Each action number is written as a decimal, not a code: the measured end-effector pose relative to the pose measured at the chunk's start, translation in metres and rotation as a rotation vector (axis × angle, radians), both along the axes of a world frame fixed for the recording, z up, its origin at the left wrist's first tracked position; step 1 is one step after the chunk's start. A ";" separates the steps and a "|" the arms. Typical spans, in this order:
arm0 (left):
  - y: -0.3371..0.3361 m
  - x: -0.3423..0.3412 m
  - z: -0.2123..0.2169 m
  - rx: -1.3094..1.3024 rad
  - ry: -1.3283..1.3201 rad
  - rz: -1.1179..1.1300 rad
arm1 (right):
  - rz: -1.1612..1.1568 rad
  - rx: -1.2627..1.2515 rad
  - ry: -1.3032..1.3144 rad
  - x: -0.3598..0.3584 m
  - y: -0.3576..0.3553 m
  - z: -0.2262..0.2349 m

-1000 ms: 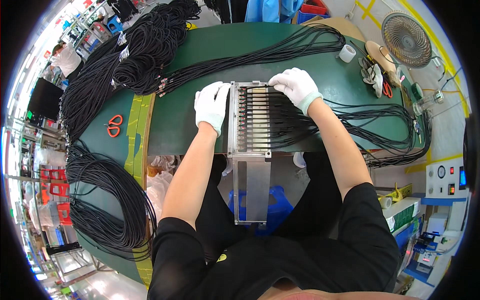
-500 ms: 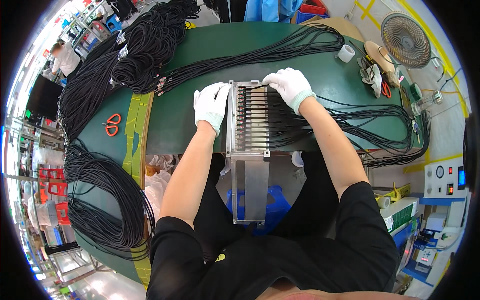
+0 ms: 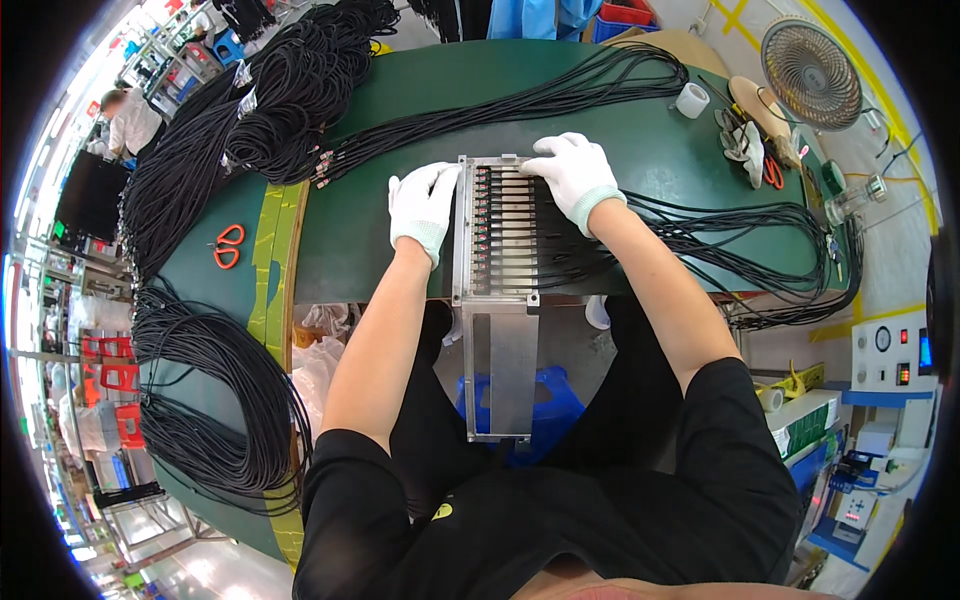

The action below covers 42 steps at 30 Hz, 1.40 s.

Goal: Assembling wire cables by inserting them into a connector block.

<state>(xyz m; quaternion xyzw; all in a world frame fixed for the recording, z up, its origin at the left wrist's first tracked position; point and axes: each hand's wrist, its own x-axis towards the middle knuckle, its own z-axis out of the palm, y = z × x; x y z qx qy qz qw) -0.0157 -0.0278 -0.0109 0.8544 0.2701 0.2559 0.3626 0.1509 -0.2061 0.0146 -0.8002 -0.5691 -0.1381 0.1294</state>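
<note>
An upright metal fixture (image 3: 463,230) stands at the table's front edge, with several black cables lying side by side across its slots. Their connector ends sit along its left side. My left hand (image 3: 422,208), in a white glove, rests against the fixture's upper left edge, fingers apart and thumb side touching the metal. My right hand (image 3: 573,180), gloved too, is closed at the upper right of the fixture, its fingertips on a black cable (image 3: 512,172) in the top rows. Below that hand the other cables run off to the right, partly covered by my wrist.
Thick coils of black cable (image 3: 215,400) cover the left of the green table (image 3: 400,130). Orange-handled scissors (image 3: 229,246) lie beside them. Another cable bundle (image 3: 500,108) stretches across the back. At the right are a white roll (image 3: 691,100), a fan (image 3: 811,75) and looped cables (image 3: 790,235).
My right hand has shifted slightly left and down along the fixture's top end, fingers nearer the slots. My left hand stays at the fixture's left edge. The view has tilted slightly.
</note>
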 end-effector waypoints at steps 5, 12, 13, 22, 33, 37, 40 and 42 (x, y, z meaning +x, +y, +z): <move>0.003 -0.004 0.000 0.027 -0.006 -0.001 | 0.200 0.188 0.081 -0.007 -0.015 0.010; 0.000 0.003 0.002 0.065 0.014 -0.001 | 0.042 0.189 0.067 0.008 -0.017 -0.005; 0.000 0.003 0.000 0.045 -0.008 -0.021 | 0.042 0.141 0.073 0.010 -0.012 -0.005; 0.021 -0.004 -0.023 0.243 0.027 0.019 | -0.195 -0.239 -0.088 -0.018 0.024 0.038; -0.007 -0.003 0.001 0.179 0.014 -0.010 | -0.080 0.004 -0.080 0.004 0.003 0.019; 0.000 0.006 0.005 0.107 0.022 -0.021 | -0.078 -0.025 -0.036 0.007 0.012 0.012; 0.000 0.006 0.005 0.096 0.025 -0.020 | -0.098 -0.132 -0.038 0.005 0.016 0.013; -0.003 0.006 0.004 0.090 0.030 -0.018 | -0.099 -0.178 -0.020 0.002 0.016 0.015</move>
